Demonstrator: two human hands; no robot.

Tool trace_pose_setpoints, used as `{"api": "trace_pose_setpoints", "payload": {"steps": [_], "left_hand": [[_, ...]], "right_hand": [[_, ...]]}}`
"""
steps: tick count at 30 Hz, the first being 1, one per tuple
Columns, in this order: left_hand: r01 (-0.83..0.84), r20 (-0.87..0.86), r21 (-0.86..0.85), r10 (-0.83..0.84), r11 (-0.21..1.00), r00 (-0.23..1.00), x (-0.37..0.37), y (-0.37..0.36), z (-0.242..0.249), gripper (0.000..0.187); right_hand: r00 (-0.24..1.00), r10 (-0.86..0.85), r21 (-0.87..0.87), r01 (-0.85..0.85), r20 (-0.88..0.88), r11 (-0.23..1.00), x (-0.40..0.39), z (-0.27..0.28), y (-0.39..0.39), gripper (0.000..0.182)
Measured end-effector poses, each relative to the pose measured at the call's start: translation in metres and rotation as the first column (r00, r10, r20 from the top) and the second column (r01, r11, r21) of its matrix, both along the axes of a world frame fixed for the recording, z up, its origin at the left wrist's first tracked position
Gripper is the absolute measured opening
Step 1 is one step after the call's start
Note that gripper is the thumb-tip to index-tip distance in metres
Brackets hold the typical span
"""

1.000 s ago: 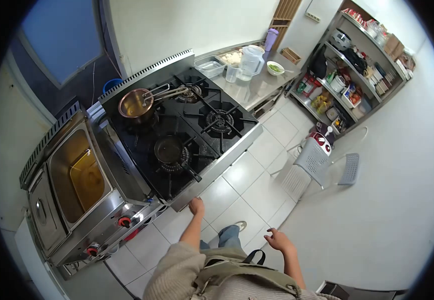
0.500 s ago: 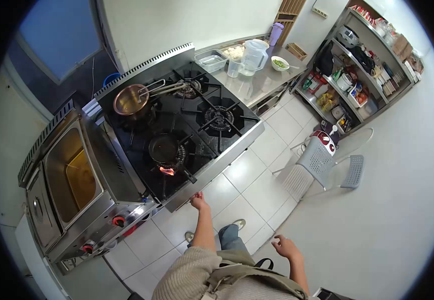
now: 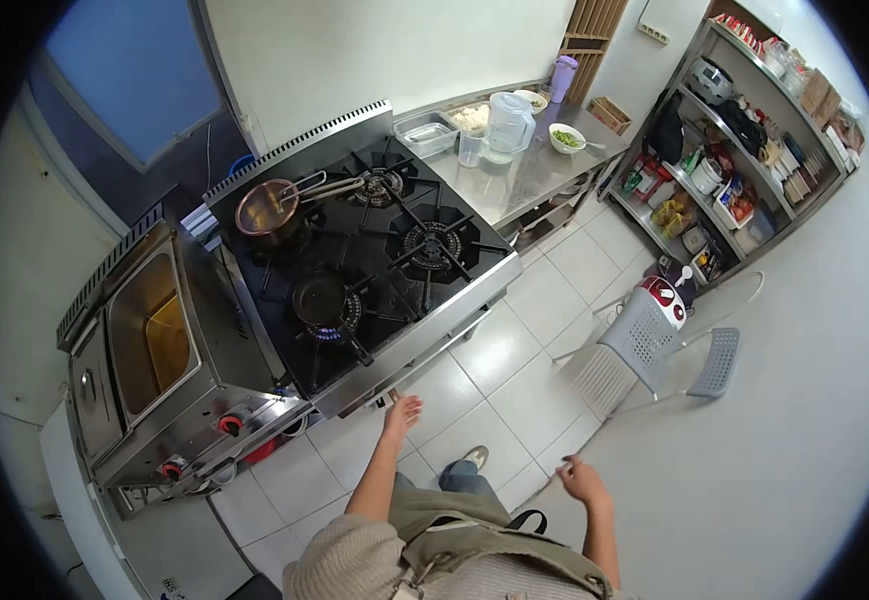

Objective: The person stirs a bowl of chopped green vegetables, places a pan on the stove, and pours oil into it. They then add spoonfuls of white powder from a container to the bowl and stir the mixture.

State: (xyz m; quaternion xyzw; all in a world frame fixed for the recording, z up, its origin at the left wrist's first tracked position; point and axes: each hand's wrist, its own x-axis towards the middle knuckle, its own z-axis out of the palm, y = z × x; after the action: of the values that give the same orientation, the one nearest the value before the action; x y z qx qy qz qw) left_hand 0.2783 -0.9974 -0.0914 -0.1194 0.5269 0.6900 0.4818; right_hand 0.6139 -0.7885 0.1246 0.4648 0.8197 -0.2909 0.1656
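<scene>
My left hand (image 3: pixel 403 414) hangs just off the front of the stove (image 3: pixel 424 335), beside a small fitting under its front edge. Its fingers are apart, with nothing seen in them. My right hand (image 3: pixel 582 482) hangs lower right over the floor, fingers curled; a small dark spot shows at the fingertips, too small to name. On the front left burner sits a small dark pan (image 3: pixel 320 298), with low blue flames (image 3: pixel 330 331) at its near side. Behind it stands a copper-coloured saucepan (image 3: pixel 267 209), a long-handled utensil across its rim.
A fryer (image 3: pixel 149 335) with yellowish liquid adjoins the stove's left. On the steel counter (image 3: pixel 524 185) are a plastic jug (image 3: pixel 508 124), bowls, a clear tub (image 3: pixel 424 135) and a purple tumbler (image 3: pixel 563 78). A grey chair (image 3: pixel 644 335) and loaded shelves (image 3: pixel 744 150) stand at right.
The tall orange flame under the small pan has become low and blue. My left hand has opened from a closed pose at the stove's front and drawn slightly away. The view has shifted slightly.
</scene>
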Motion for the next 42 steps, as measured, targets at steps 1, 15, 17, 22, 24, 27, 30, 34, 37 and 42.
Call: {"api": "trace_pose_setpoints", "payload": {"steps": [1,15,17,22,24,27,30,34,37,42], "left_hand": [[0.045,-0.050,0.055,-0.042,0.997,0.998,0.004,0.001,0.037,0.048],[-0.240,0.045,0.217,0.236,0.946,0.971,-0.088,-0.010,0.147,0.021],[-0.224,0.056,0.210,0.217,0.952,0.974,-0.081,-0.014,0.147,0.022],[-0.144,0.112,0.213,0.122,0.966,0.986,-0.064,-0.032,0.140,0.028],[-0.125,0.137,0.236,0.094,0.964,0.986,-0.068,-0.031,0.132,0.029],[-0.157,0.112,0.221,0.134,0.963,0.985,-0.070,-0.033,0.135,0.029],[-0.135,0.107,0.245,0.112,0.960,0.988,-0.074,-0.036,0.141,0.028],[-0.122,0.116,0.260,0.095,0.958,0.989,-0.064,-0.037,0.148,0.028],[0.041,0.169,0.287,-0.092,0.957,0.981,-0.044,-0.039,0.146,0.027],[0.300,0.188,0.295,-0.363,0.907,0.913,0.013,-0.043,0.120,0.029]], "right_hand": [[0.999,-0.038,0.049,0.039,-0.031,0.998,0.002,0.005,0.003,0.037],[0.998,-0.044,-0.236,0.052,0.038,0.970,-0.022,-0.042,-0.176,0.044],[0.998,-0.059,-0.286,0.055,-0.007,0.957,-0.029,-0.041,-0.203,0.044],[0.992,-0.126,-0.266,0.124,0.012,0.956,-0.017,-0.045,-0.229,0.044],[0.988,-0.152,-0.210,0.149,-0.001,0.966,-0.007,-0.043,-0.227,0.044],[0.976,-0.213,-0.157,0.219,0.050,0.963,0.004,-0.033,-0.224,0.043],[0.967,-0.252,-0.121,0.253,0.022,0.960,0.007,-0.023,-0.222,0.042],[0.957,-0.290,-0.073,0.288,-0.023,0.955,0.018,-0.024,-0.226,0.041],[0.937,-0.346,-0.111,0.340,-0.049,0.934,0.025,-0.014,-0.234,0.040],[0.843,-0.529,0.002,0.531,-0.096,0.847,0.065,0.018,-0.245,0.041]]}}
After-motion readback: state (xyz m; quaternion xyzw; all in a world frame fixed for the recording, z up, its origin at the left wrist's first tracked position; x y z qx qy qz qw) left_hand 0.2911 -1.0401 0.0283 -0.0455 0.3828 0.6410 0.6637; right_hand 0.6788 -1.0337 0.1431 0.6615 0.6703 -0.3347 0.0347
